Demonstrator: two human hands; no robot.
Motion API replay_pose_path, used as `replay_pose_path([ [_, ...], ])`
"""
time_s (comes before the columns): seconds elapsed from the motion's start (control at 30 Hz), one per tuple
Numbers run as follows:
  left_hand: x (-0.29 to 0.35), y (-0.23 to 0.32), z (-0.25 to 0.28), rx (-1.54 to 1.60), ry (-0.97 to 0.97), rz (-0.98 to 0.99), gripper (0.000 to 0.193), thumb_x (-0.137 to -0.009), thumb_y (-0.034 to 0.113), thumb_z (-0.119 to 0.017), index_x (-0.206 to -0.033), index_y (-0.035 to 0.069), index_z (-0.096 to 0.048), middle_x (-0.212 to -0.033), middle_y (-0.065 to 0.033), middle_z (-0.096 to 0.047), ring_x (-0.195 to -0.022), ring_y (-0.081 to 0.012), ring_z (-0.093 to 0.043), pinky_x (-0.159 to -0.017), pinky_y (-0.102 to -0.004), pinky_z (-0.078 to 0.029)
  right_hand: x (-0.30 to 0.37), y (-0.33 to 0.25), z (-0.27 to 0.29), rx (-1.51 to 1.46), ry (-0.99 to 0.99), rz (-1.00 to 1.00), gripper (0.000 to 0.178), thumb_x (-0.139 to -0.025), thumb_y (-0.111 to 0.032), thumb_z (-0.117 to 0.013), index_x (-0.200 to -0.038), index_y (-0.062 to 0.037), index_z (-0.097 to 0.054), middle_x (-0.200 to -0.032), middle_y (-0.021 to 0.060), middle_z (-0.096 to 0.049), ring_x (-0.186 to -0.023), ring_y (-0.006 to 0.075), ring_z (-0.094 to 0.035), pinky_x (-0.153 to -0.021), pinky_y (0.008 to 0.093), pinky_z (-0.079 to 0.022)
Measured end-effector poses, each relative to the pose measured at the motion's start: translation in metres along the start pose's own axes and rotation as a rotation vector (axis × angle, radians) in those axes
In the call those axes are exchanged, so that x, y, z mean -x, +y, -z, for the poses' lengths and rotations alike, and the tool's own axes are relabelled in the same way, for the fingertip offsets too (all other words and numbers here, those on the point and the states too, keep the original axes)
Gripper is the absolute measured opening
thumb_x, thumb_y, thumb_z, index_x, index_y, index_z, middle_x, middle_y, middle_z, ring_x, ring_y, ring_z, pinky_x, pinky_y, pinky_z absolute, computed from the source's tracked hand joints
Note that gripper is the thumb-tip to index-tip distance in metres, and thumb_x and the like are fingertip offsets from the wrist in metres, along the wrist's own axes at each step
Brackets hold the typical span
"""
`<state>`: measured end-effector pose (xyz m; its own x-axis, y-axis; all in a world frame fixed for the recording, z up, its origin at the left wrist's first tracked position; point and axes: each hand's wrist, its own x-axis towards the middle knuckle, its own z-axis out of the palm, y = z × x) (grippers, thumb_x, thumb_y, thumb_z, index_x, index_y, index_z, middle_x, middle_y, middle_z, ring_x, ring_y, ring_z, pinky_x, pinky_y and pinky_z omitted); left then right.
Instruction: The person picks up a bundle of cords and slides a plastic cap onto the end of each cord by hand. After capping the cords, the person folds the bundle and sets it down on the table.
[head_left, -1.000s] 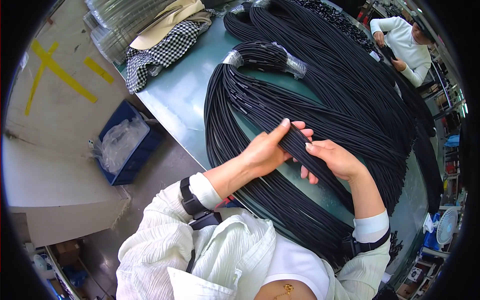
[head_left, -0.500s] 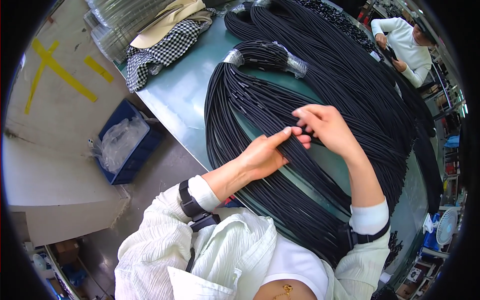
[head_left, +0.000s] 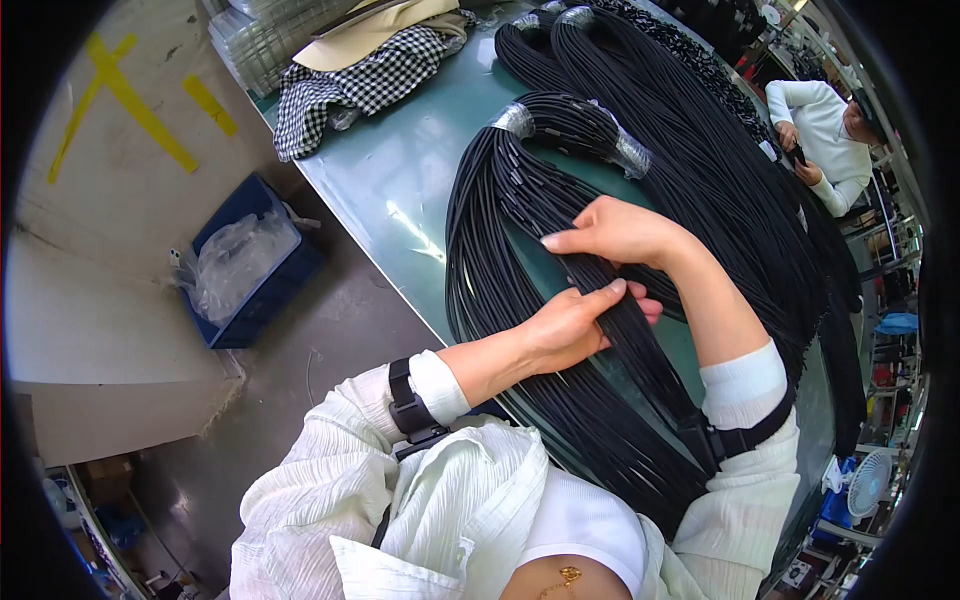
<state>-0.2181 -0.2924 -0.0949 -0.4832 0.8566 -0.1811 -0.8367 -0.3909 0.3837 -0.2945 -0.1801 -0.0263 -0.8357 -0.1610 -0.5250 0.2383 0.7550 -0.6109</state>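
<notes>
A strand bundle of thin black cables [head_left: 640, 345] runs through my left hand [head_left: 568, 333], whose thumb lies over the top and whose fingers curl round beneath. Farther up the same bundle, my right hand [head_left: 625, 235] closes on it, thumb pointing left. The bundle belongs to a looped hank of black cables [head_left: 480, 250] spread on the table. Clear plastic wrap [head_left: 515, 121] binds the loop at its far left, and a second band of clear wrap [head_left: 632, 157] sits to its right. My right palm hides part of the strands.
More black cable hanks [head_left: 700, 160] cover the right of the green table [head_left: 385, 190]. A checked cloth cap [head_left: 370, 75] lies at the back left. On the floor stands a blue bin [head_left: 255, 300] with clear plastic bags. Across the table works another person [head_left: 830, 140]; a fan [head_left: 868, 485] stands at right.
My right hand, earlier beside the left fingertips, has moved up and left onto the cable bundle and closed on it. The view has shifted slightly, so the table things appear farther right.
</notes>
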Motion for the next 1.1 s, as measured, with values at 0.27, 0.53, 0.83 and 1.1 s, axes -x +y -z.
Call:
replay_pose_path([
  [0.27,0.000,-0.008,-0.007,-0.273,0.022,0.151,0.034,-0.100,0.030,-0.041,-0.120,0.004,-0.052,-0.114,-0.0083,-0.059,-0.106,-0.0204,-0.056,-0.091,-0.0373,-0.044,-0.023,-0.026,-0.020,-0.429,0.112,-0.040,0.031,-0.085,-0.026,-0.065,-0.082,0.0046,-0.058,-0.065,0.0128,-0.064,-0.053,0.0172,-0.062,-0.049,0.0270,-0.050],
  [0.53,-0.013,-0.026,-0.010,-0.515,0.055,-0.024,0.036,-0.098,0.030,-0.044,-0.121,0.002,-0.051,-0.112,-0.0065,-0.060,-0.100,-0.0152,-0.056,-0.082,-0.0326,-0.047,-0.029,-0.027,-0.017,-0.424,0.032,-0.076,0.020,-0.080,-0.009,-0.066,-0.083,0.0086,-0.057,-0.067,0.0167,-0.064,-0.051,0.0189,-0.062,-0.046,0.0299,-0.051],
  [0.83,-0.018,-0.042,-0.007,-0.483,0.053,-0.131,0.032,-0.095,0.020,-0.051,-0.119,-0.001,-0.050,-0.114,-0.0093,-0.059,-0.102,-0.0156,-0.055,-0.087,-0.0306,-0.045,-0.022,-0.020,-0.022,-0.432,-0.029,-0.084,0.015,-0.077,-0.003,-0.065,-0.081,0.0099,-0.057,-0.067,0.0167,-0.065,-0.049,0.0205,-0.063,-0.043,0.0308,-0.050],
  [1.1,-0.025,-0.039,-0.010,-0.510,-0.073,-0.054,0.039,-0.095,0.021,-0.050,-0.125,-0.005,-0.046,-0.123,-0.0131,-0.054,-0.112,-0.0173,-0.050,-0.095,-0.0300,-0.040,-0.004,-0.002,-0.021,-0.418,-0.044,-0.062,0.014,-0.074,-0.004,-0.066,-0.081,0.0066,-0.060,-0.065,0.0129,-0.064,-0.051,0.0155,-0.060,-0.040,0.0292,-0.047],
])
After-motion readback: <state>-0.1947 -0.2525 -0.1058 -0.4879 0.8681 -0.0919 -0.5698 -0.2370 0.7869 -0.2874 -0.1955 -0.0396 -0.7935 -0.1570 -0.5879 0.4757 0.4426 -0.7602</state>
